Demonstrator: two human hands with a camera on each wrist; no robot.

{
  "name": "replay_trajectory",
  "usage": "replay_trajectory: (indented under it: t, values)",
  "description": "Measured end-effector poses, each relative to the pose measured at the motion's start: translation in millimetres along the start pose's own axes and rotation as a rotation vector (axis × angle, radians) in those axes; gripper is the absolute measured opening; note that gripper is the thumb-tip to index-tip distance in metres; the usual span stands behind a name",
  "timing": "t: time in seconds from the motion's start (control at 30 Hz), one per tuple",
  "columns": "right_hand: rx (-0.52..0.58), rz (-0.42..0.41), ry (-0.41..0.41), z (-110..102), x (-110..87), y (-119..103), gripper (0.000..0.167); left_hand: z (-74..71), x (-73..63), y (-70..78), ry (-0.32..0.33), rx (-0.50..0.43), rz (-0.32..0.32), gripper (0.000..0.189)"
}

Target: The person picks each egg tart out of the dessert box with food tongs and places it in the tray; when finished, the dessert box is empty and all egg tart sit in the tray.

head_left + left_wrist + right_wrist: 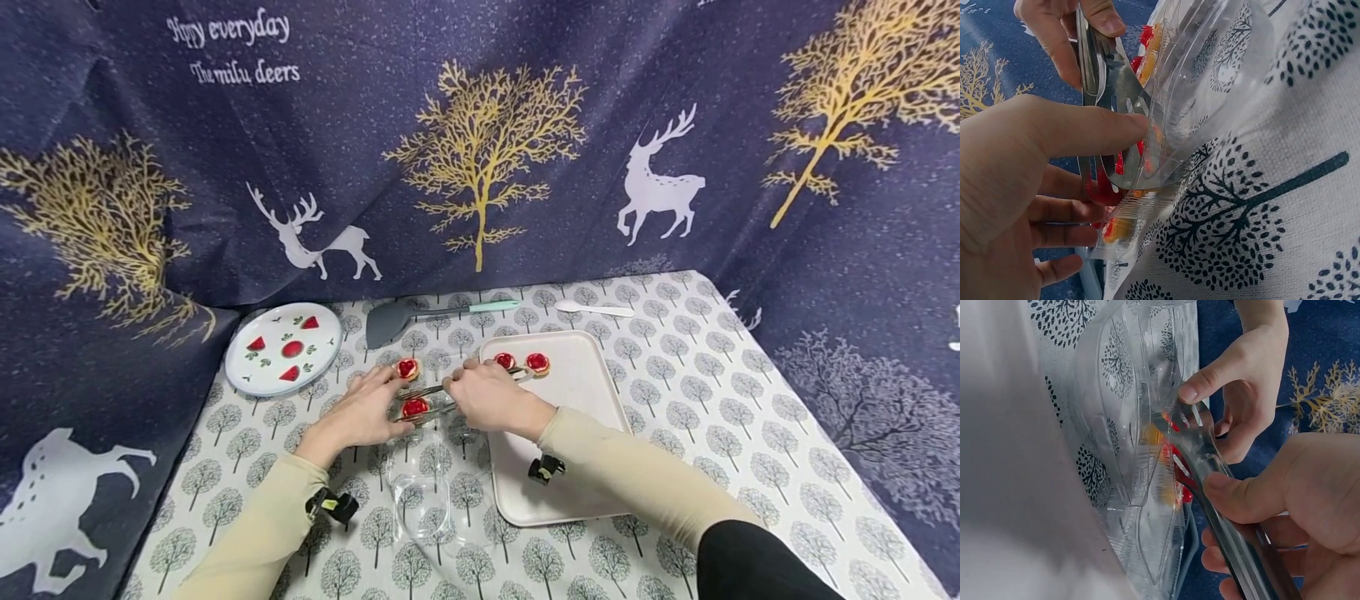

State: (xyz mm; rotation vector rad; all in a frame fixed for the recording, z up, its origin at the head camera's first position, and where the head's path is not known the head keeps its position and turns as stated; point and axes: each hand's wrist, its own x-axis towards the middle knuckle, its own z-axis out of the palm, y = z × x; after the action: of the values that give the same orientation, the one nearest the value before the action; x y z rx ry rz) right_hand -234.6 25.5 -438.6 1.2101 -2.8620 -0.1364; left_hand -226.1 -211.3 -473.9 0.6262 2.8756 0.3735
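My right hand [491, 402] grips a pair of metal food tongs [1225, 534], thumb on one arm and fingers curled round the other side. Between the slotted ends of the tongs is a small tart [415, 407] with red topping, over a clear plastic box [1169, 425]. My left hand [363, 410] spans the tongs' ends from outside. Its thumb presses the near slotted blade, and its fingers reach to the far blade. Just beyond, another red-topped tart [407, 369] sits at the box's far side. The transparent lid [423, 508] lies folded towards me.
Right of the box, a pale rectangular tray [577, 408] bears two tarts [537, 363] near its far edge. A round plate [262, 367] with watermelon pictures stands at the back left. A grey spatula [387, 323] and a white spoon [596, 308] lie along the back.
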Motion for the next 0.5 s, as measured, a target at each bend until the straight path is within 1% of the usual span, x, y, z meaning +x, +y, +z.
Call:
replay_trajectory:
  t: [0.2, 0.4, 0.5]
  values:
    - [0.006, -0.005, 0.02, 2.4, -1.8, 1.0, 0.03, 0.7, -0.3, 0.2, -0.004, 0.0, -0.003, 0.083]
    - [0.025, -0.021, 0.025, 2.5, -3.5, 3.0, 0.034, -0.6, -1.3, 1.1, -0.006, -0.015, -0.008, 0.083]
    - [0.036, -0.028, 0.035, 1.1, -4.1, 4.8, 0.032, -0.4, -1.2, 1.2, -0.006, -0.017, -0.009, 0.084]
